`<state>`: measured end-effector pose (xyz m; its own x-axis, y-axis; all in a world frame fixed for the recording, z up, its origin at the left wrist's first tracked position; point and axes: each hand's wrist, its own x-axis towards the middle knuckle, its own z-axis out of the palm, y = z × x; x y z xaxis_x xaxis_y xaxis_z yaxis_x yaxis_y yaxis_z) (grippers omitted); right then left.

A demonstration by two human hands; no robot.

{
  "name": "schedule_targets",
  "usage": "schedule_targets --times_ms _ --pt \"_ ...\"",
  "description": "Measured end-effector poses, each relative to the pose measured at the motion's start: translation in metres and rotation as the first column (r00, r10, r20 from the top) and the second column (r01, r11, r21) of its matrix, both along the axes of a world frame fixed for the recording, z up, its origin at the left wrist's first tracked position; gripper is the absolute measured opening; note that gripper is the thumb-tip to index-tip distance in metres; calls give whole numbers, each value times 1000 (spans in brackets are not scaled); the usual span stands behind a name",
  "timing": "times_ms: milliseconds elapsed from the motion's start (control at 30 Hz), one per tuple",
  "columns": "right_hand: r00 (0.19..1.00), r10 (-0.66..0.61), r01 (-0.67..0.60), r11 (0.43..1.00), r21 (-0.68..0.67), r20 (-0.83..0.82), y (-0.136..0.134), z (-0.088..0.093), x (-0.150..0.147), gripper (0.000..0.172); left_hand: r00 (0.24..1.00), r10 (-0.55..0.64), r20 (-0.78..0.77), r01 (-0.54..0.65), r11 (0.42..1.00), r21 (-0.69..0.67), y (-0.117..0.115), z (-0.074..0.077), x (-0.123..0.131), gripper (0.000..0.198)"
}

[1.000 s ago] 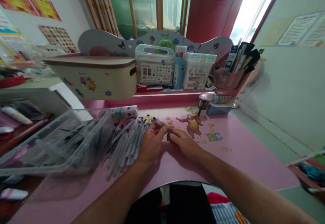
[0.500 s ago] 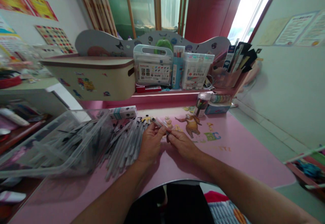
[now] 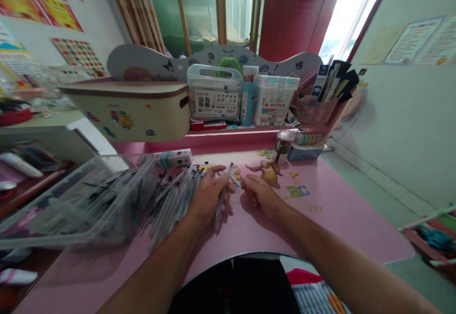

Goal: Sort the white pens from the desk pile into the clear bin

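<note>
My left hand [image 3: 208, 195] is closed around a slim translucent pen [image 3: 221, 202], which slants with its upper end pointing away from me. Just to the right, my right hand [image 3: 261, 193] has its fingers curled with the tips pressed together; whatever they may hold is too small to make out. Small whitish plastic pieces [image 3: 235, 181] show between the two hands, blurred. A pile of similar clear pens [image 3: 174, 202] lies on the pink desk [image 3: 270, 233], left of my left hand and partly behind that forearm.
Left of the pile stands a clear plastic bin [image 3: 89, 238] with many pens inside. A small white box [image 3: 173, 157] lies behind the pile. At the back right are a clear jar [image 3: 284, 145] and a blue box [image 3: 305, 151]. Marker cases and a lidded cream box [image 3: 138, 114] line the shelf.
My hands have moved apart slightly from where they met. The pen in my left hand has swung so its lower end points toward me.
</note>
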<state>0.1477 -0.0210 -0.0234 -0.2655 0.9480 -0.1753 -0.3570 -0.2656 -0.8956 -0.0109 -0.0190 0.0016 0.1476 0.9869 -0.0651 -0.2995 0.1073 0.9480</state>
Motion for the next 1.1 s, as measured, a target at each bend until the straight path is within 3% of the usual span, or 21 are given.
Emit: schedule_targets --times_ms 67,133,267,400,467,533,633,733,933,1100 --pt "997 -64 62 998 -30 -41 3 0 2 39 984 -174 -20 172 982 -74 -2 -1 0 42" --pt "999 -46 46 999 -22 -12 4 -1 4 43 952 -307 -6 304 944 -129 -4 -2 0 40" --pt "998 27 -28 999 16 53 6 -3 7 44 914 -386 121 403 900 -168 -4 -3 -2 27" --pt "1000 14 -13 997 -77 15 9 -4 9 43 910 -285 301 345 924 -166 -4 -2 -4 24" --pt "1000 -9 10 990 -138 5 11 -3 10 40 916 -243 320 296 946 -129 -4 -2 -2 31" --pt "1000 -21 21 989 -148 -3 11 -1 11 38 946 -204 251 227 972 -64 -3 -4 1 32" --pt "999 3 -5 998 -63 -33 9 1 10 31 995 -62 82 60 998 19 -2 -9 4 27" --pt "998 7 -7 1000 0 -69 7 2 7 28 999 36 -8 -36 999 7 1 -15 4 32" --pt "998 -43 43 999 -16 44 7 -4 4 43 1000 -8 26 8 1000 5 4 -18 4 36" --pt "1000 -8 9 999 33 -26 4 -2 3 39 998 29 64 -28 999 -23 5 -17 5 38"
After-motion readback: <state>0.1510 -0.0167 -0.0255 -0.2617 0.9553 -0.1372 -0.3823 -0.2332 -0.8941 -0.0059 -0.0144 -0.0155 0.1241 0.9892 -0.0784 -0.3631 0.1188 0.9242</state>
